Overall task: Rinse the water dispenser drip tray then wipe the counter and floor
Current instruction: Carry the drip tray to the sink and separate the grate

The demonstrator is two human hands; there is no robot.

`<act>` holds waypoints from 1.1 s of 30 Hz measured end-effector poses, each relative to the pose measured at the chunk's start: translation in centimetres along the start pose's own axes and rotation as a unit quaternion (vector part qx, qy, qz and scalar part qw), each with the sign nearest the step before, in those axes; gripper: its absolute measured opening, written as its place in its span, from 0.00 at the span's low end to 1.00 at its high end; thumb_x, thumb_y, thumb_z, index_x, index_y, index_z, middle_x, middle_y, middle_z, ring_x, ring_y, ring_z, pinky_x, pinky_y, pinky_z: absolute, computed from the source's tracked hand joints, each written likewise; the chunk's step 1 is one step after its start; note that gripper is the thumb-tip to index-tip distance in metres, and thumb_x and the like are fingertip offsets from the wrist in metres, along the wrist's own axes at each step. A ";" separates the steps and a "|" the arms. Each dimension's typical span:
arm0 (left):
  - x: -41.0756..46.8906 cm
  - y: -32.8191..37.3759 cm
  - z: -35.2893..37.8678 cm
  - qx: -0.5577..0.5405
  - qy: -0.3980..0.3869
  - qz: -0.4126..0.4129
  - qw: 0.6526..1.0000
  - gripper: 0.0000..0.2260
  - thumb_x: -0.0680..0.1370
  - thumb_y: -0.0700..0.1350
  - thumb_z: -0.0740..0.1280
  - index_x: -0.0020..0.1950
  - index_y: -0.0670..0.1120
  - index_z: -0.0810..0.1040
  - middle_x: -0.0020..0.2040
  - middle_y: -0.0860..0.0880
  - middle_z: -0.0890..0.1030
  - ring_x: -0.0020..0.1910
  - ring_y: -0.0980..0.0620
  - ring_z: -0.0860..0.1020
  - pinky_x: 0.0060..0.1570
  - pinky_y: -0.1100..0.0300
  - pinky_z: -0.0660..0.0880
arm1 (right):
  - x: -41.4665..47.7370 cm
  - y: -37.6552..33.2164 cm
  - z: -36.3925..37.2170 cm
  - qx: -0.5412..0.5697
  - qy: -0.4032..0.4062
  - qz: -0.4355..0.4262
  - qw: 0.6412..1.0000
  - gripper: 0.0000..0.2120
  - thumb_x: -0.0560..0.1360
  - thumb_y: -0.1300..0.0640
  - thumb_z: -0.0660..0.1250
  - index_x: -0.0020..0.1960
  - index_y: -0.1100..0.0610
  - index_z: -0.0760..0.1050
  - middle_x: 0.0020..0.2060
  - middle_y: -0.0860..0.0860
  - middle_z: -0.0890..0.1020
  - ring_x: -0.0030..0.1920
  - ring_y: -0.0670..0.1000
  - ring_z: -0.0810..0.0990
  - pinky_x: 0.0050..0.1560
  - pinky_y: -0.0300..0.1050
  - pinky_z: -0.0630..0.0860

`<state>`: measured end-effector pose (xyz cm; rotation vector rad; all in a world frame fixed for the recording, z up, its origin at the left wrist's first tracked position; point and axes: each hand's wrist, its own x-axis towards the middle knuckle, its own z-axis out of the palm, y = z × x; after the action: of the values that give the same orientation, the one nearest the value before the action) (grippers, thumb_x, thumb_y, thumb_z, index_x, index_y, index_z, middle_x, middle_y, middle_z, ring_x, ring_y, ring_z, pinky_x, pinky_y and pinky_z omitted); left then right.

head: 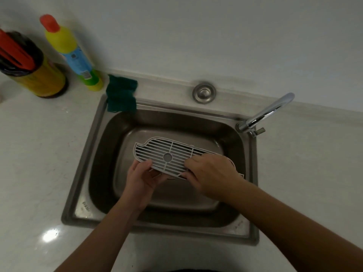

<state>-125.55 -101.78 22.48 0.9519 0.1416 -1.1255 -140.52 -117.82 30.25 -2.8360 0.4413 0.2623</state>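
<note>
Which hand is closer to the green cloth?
Left. The left hand grips the drip tray's left end, below the cloth; the right hand holds its right end, farther away.

Bare left hand [143,176], bare right hand [212,173], slender wrists, forearms [110,228] uncovered right to the frame edge

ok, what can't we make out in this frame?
Head view:
- drip tray: right end hidden under the right hand.
- left hand: fingers mostly hidden beneath the tray.
- sink drain: covered by tray and hands.
- yellow bottle label: too blurred to read.
- dark-topped can: cut off by left edge.
</note>
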 end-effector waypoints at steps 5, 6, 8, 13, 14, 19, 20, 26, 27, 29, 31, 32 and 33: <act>0.5 -0.4 0.0 -0.004 -0.009 -0.007 1.000 0.25 0.77 0.43 0.67 0.73 0.37 0.71 0.66 0.35 0.80 0.62 0.35 0.80 0.51 0.42 0.82 | 0.2 0.3 -1.0 -0.006 -0.028 0.012 1.000 0.17 0.83 0.39 0.54 0.55 0.47 0.76 0.49 0.47 0.82 0.43 0.49 0.79 0.45 0.49 0.80; 0.6 -0.5 0.1 -0.007 -0.006 -0.009 1.000 0.27 0.77 0.43 0.67 0.74 0.36 0.69 0.68 0.34 0.77 0.63 0.34 0.79 0.52 0.42 0.82 | 0.1 0.1 -0.9 -0.022 -0.014 0.008 1.000 0.17 0.83 0.39 0.54 0.55 0.48 0.76 0.48 0.47 0.82 0.42 0.49 0.79 0.43 0.49 0.80; 0.7 -0.5 0.3 -0.014 0.002 -0.011 1.000 0.30 0.76 0.45 0.67 0.76 0.35 0.67 0.72 0.31 0.73 0.66 0.33 0.76 0.53 0.42 0.82 | -0.1 -0.4 -0.8 -0.039 0.010 0.009 0.999 0.17 0.83 0.40 0.55 0.55 0.49 0.77 0.45 0.47 0.82 0.39 0.48 0.77 0.41 0.48 0.79; 0.7 -0.5 0.0 -0.001 -0.017 -0.008 1.000 0.26 0.78 0.42 0.64 0.76 0.35 0.66 0.69 0.31 0.74 0.65 0.32 0.76 0.53 0.41 0.82 | -0.2 -0.1 -1.5 -0.006 -0.027 0.030 0.999 0.17 0.82 0.38 0.54 0.53 0.47 0.76 0.45 0.45 0.81 0.40 0.47 0.76 0.43 0.48 0.80; 0.7 -0.4 0.0 -0.001 -0.016 -0.007 1.000 0.26 0.78 0.42 0.64 0.75 0.35 0.67 0.67 0.33 0.76 0.63 0.33 0.78 0.52 0.41 0.82 | -0.4 -0.1 -1.5 -0.022 -0.021 0.028 0.999 0.16 0.82 0.38 0.55 0.53 0.47 0.76 0.44 0.46 0.81 0.39 0.47 0.76 0.41 0.47 0.79; 0.8 0.6 -1.3 0.004 0.010 -0.004 1.000 0.29 0.77 0.42 0.62 0.78 0.35 0.64 0.67 0.34 0.77 0.59 0.39 0.81 0.50 0.45 0.84 | -1.4 -0.3 -1.5 -0.062 0.011 0.030 0.998 0.16 0.81 0.40 0.56 0.49 0.48 0.76 0.40 0.45 0.79 0.35 0.46 0.74 0.37 0.44 0.76; 0.9 0.8 -1.7 0.010 0.012 -0.003 1.000 0.28 0.78 0.42 0.62 0.78 0.36 0.64 0.69 0.34 0.75 0.62 0.38 0.79 0.52 0.45 0.84 | -1.5 -0.2 -1.6 -0.050 0.005 0.039 0.998 0.16 0.82 0.39 0.55 0.50 0.47 0.75 0.40 0.44 0.78 0.36 0.46 0.75 0.38 0.45 0.77; 1.1 1.6 -3.6 0.050 0.062 0.014 0.997 0.21 0.82 0.36 0.60 0.75 0.41 0.70 0.61 0.39 0.81 0.56 0.40 0.82 0.47 0.48 0.85 | -3.6 1.5 -0.9 0.044 0.015 0.138 0.989 0.14 0.80 0.37 0.52 0.48 0.42 0.72 0.37 0.41 0.76 0.35 0.39 0.74 0.38 0.37 0.74; 1.1 1.7 -3.9 0.063 0.072 0.021 0.995 0.20 0.81 0.37 0.62 0.74 0.42 0.72 0.60 0.41 0.82 0.55 0.41 0.83 0.47 0.48 0.85 | -4.2 1.9 -0.6 0.061 0.017 0.161 0.985 0.12 0.79 0.37 0.53 0.47 0.41 0.71 0.36 0.40 0.75 0.34 0.39 0.74 0.37 0.35 0.72; 0.9 1.9 -4.3 0.091 0.091 0.035 0.991 0.16 0.81 0.37 0.65 0.68 0.46 0.77 0.57 0.43 0.84 0.54 0.42 0.84 0.46 0.49 0.85 | -5.5 2.6 0.4 0.092 0.013 0.212 0.973 0.10 0.80 0.38 0.57 0.45 0.41 0.71 0.35 0.40 0.76 0.34 0.38 0.76 0.37 0.34 0.72; 0.7 2.3 -4.5 0.110 0.110 0.048 0.987 0.12 0.79 0.38 0.68 0.61 0.49 0.81 0.57 0.43 0.85 0.54 0.43 0.85 0.45 0.50 0.85 | -6.7 3.2 1.5 0.102 0.002 0.254 0.962 0.09 0.81 0.40 0.60 0.46 0.42 0.73 0.35 0.41 0.77 0.35 0.39 0.77 0.37 0.34 0.71; 0.5 2.5 -4.5 0.118 0.118 0.053 0.984 0.11 0.79 0.38 0.69 0.59 0.50 0.81 0.57 0.42 0.85 0.53 0.43 0.86 0.46 0.50 0.85 | -7.3 3.5 2.0 0.102 -0.002 0.268 0.958 0.09 0.81 0.40 0.61 0.47 0.43 0.74 0.35 0.41 0.78 0.35 0.39 0.78 0.37 0.34 0.71; 0.2 2.7 -4.5 0.129 0.126 0.060 0.982 0.10 0.78 0.38 0.70 0.56 0.51 0.82 0.57 0.42 0.86 0.53 0.43 0.86 0.46 0.49 0.85 | -7.7 3.8 2.5 0.101 -0.007 0.277 0.955 0.09 0.81 0.40 0.62 0.47 0.43 0.75 0.36 0.41 0.79 0.35 0.39 0.78 0.37 0.35 0.71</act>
<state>-121.66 -98.52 21.17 1.3183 0.1438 -0.9231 -149.36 -118.52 28.66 -2.4518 1.1851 0.3179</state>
